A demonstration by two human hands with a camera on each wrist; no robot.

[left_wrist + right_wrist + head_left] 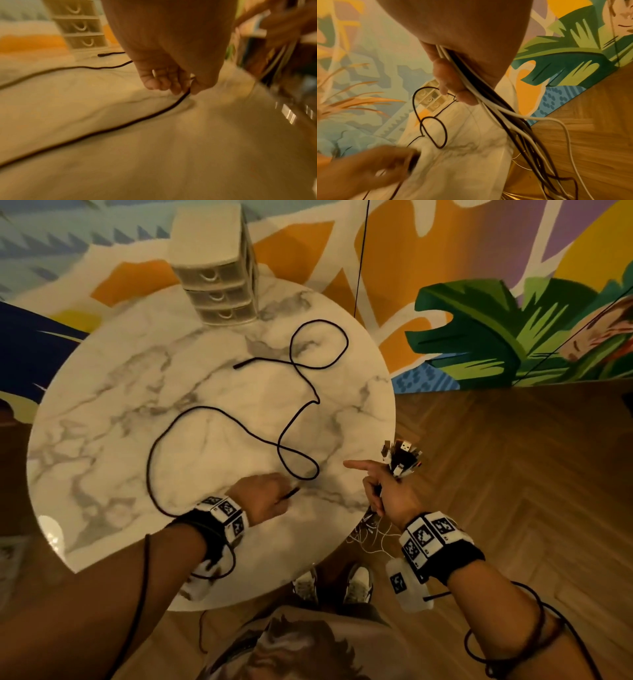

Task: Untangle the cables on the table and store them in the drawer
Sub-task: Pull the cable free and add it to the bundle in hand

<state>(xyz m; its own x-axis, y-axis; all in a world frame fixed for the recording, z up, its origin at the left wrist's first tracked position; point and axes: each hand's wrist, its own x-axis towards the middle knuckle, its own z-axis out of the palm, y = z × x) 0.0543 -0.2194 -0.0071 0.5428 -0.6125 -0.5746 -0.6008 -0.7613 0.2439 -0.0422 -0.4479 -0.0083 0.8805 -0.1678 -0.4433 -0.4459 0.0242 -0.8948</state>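
A long black cable (pixel 347 341) lies in loose loops across the round marble table (pixel 120 405). My left hand (pixel 284 491) pinches its near end just above the tabletop; the left wrist view shows the fingertips (pixel 176 90) closed on the black cable (pixel 171 106). Beyond the table's right edge, my right hand (pixel 383 487) grips a bundle of white and black cables (pixel 402 457), plugs sticking up, forefinger pointing left. The bundle (pixel 488 97) hangs down from that fist (pixel 453 83) toward the floor. A small beige three-drawer unit (pixel 215 278) stands at the table's far edge, drawers closed.
Wooden floor (pixel 513 474) lies right of the table, with a painted mural wall (pixel 479 337) behind it. My shoes (pixel 356 580) are under the near edge. A thin dark cord (pixel 359 268) hangs in front of the wall beside the drawer unit.
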